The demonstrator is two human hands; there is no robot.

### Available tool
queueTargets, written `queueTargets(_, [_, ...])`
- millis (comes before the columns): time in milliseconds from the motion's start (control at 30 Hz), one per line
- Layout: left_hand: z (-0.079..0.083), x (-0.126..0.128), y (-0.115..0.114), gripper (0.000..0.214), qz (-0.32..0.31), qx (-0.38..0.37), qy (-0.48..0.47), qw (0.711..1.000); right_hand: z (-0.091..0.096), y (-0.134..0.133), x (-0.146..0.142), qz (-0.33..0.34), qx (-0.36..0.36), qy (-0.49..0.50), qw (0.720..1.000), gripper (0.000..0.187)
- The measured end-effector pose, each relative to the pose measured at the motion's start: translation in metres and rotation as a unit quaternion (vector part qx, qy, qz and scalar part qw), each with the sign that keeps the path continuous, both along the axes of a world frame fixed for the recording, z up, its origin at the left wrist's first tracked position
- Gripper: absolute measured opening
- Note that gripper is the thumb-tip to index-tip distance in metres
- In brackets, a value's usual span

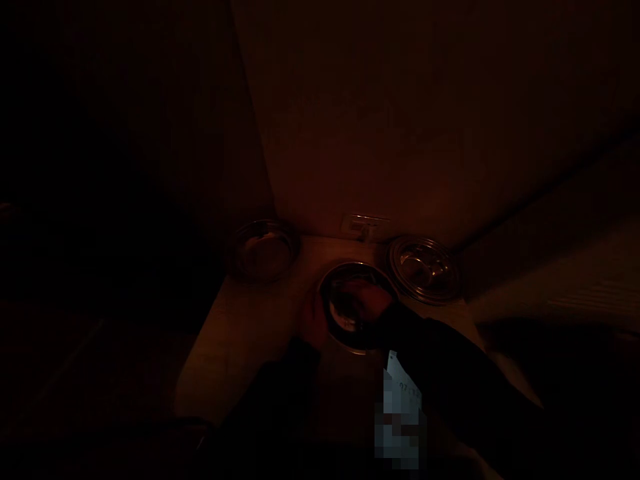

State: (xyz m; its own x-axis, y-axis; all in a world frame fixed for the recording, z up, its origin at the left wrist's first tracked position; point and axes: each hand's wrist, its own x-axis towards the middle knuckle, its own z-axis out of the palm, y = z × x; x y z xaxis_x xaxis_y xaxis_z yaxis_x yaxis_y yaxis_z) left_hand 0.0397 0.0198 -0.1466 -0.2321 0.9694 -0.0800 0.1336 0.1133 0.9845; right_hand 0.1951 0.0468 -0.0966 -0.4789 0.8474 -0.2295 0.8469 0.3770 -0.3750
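Though the light is very dim, the steel bowl (356, 305) sits on the counter (240, 333) between two other steel dishes, the left dish (263, 249) and the right dish (424, 268). It looks shiny, round and shallow; likely light, rigid and slippery, best gripped at its rim. The left hand (314, 320) grips the bowl's left rim; the right hand (367, 300) reaches inside, grip unclear.

Paper tag (403, 387): faint print, too dark, illegible.
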Motion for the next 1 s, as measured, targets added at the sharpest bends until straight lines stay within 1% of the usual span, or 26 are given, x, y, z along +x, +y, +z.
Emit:
queueTargets(67, [0.001,0.000,0.000,0.041,0.001,0.005,-0.002,1.000,0.001,-0.002,-0.003,0.005,-0.002,-0.004,1.000,0.050])
queueTargets(233, [0.003,0.001,0.000,0.042,0.001,0.005,-0.010,1.000,-0.004,-0.028,-0.012,0.096,-0.009,0.024,0.995,0.047])
queueTargets(300, [0.002,0.001,0.000,0.042,-0.001,0.003,-0.009,1.000,-0.006,-0.031,-0.011,0.107,-0.004,0.032,0.994,0.046])
queueTargets(367, [0.001,0.000,0.001,0.040,-0.001,0.002,-0.008,1.000,-0.007,-0.025,-0.009,0.095,0.006,0.032,0.995,0.045])
queueTargets(500, [0.001,-0.001,0.002,0.039,-0.002,0.005,-0.005,1.000,-0.005,-0.003,-0.007,0.022,0.022,0.004,1.000,0.046])
queueTargets(567, [0.001,-0.001,0.002,0.039,-0.002,0.012,-0.001,1.000,-0.004,0.002,-0.010,0.002,0.030,-0.005,1.000,0.048])
queueTargets(667, [0.003,0.000,0.002,0.039,0.007,0.014,0.008,1.000,-0.004,-0.005,-0.015,0.011,0.032,-0.005,0.999,0.050])
queueTargets(800, [0.004,0.002,0.002,0.040,0.015,0.005,0.007,1.000,-0.006,-0.022,-0.020,0.079,0.014,0.017,0.997,0.045])
queueTargets(867, [0.004,0.002,0.002,0.041,0.009,0.001,0.002,1.000,-0.006,-0.025,-0.021,0.098,0.014,0.022,0.995,0.045])
queueTargets(933, [0.004,0.001,0.003,0.041,0.007,0.001,0.008,1.000,-0.005,-0.023,-0.021,0.091,0.022,0.010,0.996,0.046])
queueTargets(1000, [0.003,0.000,0.004,0.040,0.007,0.008,0.020,1.000,-0.004,-0.016,-0.021,0.063,0.027,-0.010,0.998,0.046])
